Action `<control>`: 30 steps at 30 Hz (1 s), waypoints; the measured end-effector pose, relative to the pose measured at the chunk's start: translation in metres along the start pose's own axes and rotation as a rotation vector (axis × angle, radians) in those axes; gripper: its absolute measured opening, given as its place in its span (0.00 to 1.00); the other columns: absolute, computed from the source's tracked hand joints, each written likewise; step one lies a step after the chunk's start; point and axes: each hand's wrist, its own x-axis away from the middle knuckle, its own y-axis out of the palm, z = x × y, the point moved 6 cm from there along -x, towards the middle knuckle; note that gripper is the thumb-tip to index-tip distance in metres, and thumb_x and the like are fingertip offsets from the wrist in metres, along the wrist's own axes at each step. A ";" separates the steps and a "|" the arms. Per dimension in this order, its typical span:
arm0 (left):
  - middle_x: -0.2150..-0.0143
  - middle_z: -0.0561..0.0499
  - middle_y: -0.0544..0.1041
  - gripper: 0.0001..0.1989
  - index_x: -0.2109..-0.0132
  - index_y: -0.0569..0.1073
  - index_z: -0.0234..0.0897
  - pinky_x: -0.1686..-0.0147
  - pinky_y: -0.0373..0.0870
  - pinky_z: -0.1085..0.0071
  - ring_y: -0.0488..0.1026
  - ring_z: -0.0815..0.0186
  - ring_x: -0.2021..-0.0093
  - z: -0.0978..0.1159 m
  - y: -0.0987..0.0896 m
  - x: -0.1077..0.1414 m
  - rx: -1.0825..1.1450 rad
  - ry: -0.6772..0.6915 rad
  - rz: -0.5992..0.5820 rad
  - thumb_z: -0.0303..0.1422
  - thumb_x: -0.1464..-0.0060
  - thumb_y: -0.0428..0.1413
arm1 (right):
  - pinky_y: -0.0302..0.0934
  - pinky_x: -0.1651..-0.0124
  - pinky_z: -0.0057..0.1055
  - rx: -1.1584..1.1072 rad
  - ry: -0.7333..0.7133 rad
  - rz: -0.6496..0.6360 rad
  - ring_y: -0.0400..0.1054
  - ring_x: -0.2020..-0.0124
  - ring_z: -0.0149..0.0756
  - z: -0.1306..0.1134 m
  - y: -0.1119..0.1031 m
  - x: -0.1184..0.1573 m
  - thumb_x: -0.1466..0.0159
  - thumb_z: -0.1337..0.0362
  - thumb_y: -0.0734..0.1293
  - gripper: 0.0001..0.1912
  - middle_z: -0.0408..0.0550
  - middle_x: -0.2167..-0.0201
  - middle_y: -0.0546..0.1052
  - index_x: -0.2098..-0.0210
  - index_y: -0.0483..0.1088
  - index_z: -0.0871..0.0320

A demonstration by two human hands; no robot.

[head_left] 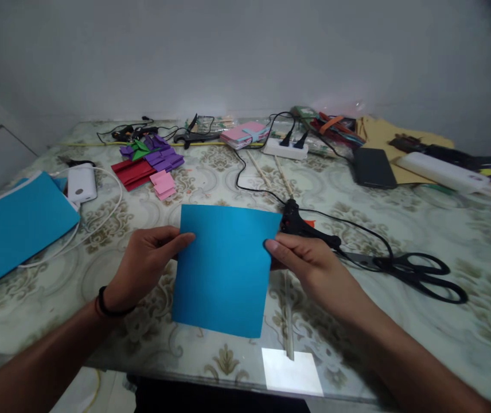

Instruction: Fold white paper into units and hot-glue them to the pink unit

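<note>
A blue sheet of paper (223,272) is held up above the patterned table (151,355), facing me. My left hand (148,261) pinches its left edge, thumb in front and fingers behind. At the upper right edge my right hand (308,261) grips the same sheet, also with the thumb in front. Just behind the right hand lies a black glue gun (308,226) with its cable. Black-handled scissors (409,269) rest to the right of that hand.
More blue paper (24,226) and a white power bank (82,182) lie at left. Folded red paper (132,173), purple and pink pieces sit behind. A power strip (286,149), black phone-like slab (374,167) and yellow paper (404,137) are farther back.
</note>
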 end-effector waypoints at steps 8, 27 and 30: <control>0.79 0.56 0.66 0.19 0.76 0.75 0.35 0.76 0.62 0.75 0.62 0.71 0.76 -0.001 0.008 0.008 0.009 0.012 0.043 0.41 0.43 0.64 | 0.75 0.58 0.39 -0.140 0.135 0.087 0.80 0.58 0.47 0.011 0.015 0.001 0.43 0.48 0.77 0.26 0.51 0.55 0.84 0.51 0.75 0.54; 0.79 0.56 0.67 0.17 0.76 0.75 0.36 0.76 0.64 0.75 0.64 0.71 0.76 0.008 0.006 0.009 -0.002 0.048 0.055 0.40 0.43 0.64 | 0.63 0.67 0.32 -0.047 0.003 0.033 0.65 0.71 0.34 0.006 0.004 0.000 0.31 0.44 0.65 0.23 0.44 0.73 0.71 0.72 0.67 0.56; 0.79 0.57 0.65 0.19 0.76 0.74 0.36 0.76 0.63 0.75 0.62 0.71 0.76 0.004 0.005 0.007 0.027 0.029 0.038 0.41 0.43 0.64 | 0.58 0.70 0.29 -0.060 -0.002 0.008 0.59 0.74 0.31 0.005 0.004 0.000 0.31 0.44 0.64 0.25 0.41 0.76 0.65 0.74 0.63 0.56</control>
